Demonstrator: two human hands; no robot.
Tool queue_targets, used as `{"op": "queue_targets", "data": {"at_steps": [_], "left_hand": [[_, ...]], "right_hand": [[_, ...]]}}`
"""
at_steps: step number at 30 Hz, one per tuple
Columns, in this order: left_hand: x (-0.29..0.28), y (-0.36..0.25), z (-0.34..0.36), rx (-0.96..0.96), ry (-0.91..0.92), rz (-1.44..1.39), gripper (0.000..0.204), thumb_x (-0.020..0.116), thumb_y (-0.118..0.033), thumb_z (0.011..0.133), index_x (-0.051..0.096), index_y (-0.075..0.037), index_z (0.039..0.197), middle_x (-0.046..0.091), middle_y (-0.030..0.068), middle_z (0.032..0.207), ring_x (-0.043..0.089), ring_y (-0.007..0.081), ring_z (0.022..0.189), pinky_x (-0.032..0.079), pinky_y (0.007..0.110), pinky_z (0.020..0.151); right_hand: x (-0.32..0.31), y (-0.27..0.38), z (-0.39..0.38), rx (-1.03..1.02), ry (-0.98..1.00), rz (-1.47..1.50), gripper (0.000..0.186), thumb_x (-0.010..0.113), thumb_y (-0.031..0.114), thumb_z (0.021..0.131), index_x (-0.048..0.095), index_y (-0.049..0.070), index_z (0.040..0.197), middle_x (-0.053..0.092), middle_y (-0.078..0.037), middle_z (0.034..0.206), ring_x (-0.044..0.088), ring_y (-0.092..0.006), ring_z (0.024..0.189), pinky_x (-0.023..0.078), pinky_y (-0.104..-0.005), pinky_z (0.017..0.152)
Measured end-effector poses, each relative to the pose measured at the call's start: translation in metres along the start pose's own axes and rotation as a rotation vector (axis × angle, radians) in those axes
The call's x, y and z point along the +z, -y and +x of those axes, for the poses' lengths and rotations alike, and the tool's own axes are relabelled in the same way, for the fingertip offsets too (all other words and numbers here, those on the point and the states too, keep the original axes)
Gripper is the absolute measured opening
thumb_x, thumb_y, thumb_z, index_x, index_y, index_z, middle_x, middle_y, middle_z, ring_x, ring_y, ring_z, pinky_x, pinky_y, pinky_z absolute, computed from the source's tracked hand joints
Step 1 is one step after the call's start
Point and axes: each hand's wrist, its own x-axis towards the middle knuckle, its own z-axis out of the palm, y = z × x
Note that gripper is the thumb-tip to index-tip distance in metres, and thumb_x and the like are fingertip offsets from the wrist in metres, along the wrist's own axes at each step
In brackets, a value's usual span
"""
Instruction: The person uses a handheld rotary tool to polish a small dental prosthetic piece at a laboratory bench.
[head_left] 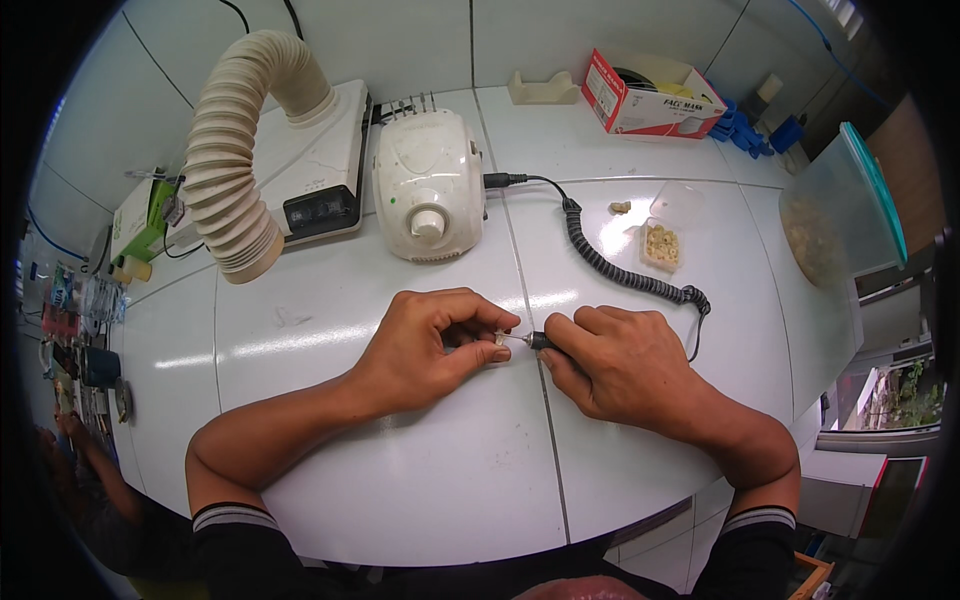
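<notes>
Between the thumb and fingertips of my left hand (440, 340) is a small pale piece (501, 338), mostly hidden by the fingers. My right hand (620, 360) is closed round a black rotary handpiece (540, 341), whose thin metal bit points left. The bit's tip meets the pale piece or sits right beside it; I cannot tell which. A coiled black cord (620, 270) runs to a white control unit (430, 190) with a round knob, beyond my hands. Right of the unit lies an open clear little box (660, 247) of small yellowish pieces, with a loose tan piece (620, 208) beside it.
A ribbed suction hose (230, 170) arches from a white box (320, 150) at the far left. Several bits stand behind the control unit. A red and white carton (650, 105) and a teal-lidded plastic tub (840, 210) stand on the right. Another person's arm (100, 465) shows far left.
</notes>
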Motion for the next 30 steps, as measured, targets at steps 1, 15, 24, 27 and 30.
{"op": "queue_targets", "data": {"at_steps": [1,15,24,27,30], "left_hand": [[0.0002,0.0001,-0.0002,0.004,-0.001,0.002,0.027,0.088,-0.005,0.098,0.084,0.000,0.124,0.082,0.0084,0.105,0.074,0.0108,0.092,0.061,0.027,0.084],[0.0005,0.0003,-0.0010,0.002,-0.004,-0.003,0.027,0.089,-0.006,0.098,0.084,0.000,0.123,0.082,0.0082,0.104,0.074,0.0105,0.092,0.060,0.027,0.082],[0.0003,-0.0004,-0.0007,-0.004,-0.004,-0.012,0.027,0.089,-0.005,0.098,0.084,0.001,0.123,0.082,0.0078,0.102,0.073,0.0100,0.092,0.061,0.027,0.083],[-0.0001,-0.0017,-0.0007,-0.009,-0.003,-0.008,0.027,0.089,-0.005,0.098,0.083,0.002,0.123,0.082,0.0082,0.102,0.073,0.0099,0.092,0.060,0.027,0.083],[-0.0003,-0.0018,-0.0005,-0.012,-0.001,-0.012,0.027,0.088,-0.004,0.098,0.083,0.003,0.123,0.082,0.0085,0.101,0.073,0.0099,0.092,0.060,0.026,0.083]], "right_hand": [[-0.0003,0.0002,-0.0002,0.000,0.001,-0.001,0.023,0.069,0.032,0.110,0.069,0.009,0.113,0.070,-0.010,0.078,0.075,-0.0295,0.070,0.056,-0.0438,0.056],[-0.0002,-0.0002,-0.0010,0.004,0.000,0.010,0.023,0.069,0.032,0.109,0.068,0.009,0.114,0.070,-0.011,0.077,0.075,-0.0307,0.070,0.056,-0.0449,0.056],[-0.0022,0.0006,-0.0007,0.011,0.010,0.013,0.023,0.070,0.031,0.109,0.068,0.009,0.113,0.069,-0.011,0.077,0.075,-0.0310,0.070,0.056,-0.0451,0.056],[0.0001,-0.0002,-0.0009,0.002,-0.013,0.012,0.023,0.070,0.031,0.109,0.068,0.009,0.113,0.069,-0.011,0.077,0.075,-0.0313,0.071,0.056,-0.0454,0.056],[-0.0011,0.0006,-0.0006,0.011,0.002,0.021,0.023,0.070,0.031,0.108,0.068,0.009,0.113,0.069,-0.011,0.077,0.075,-0.0316,0.071,0.056,-0.0458,0.056]]}}
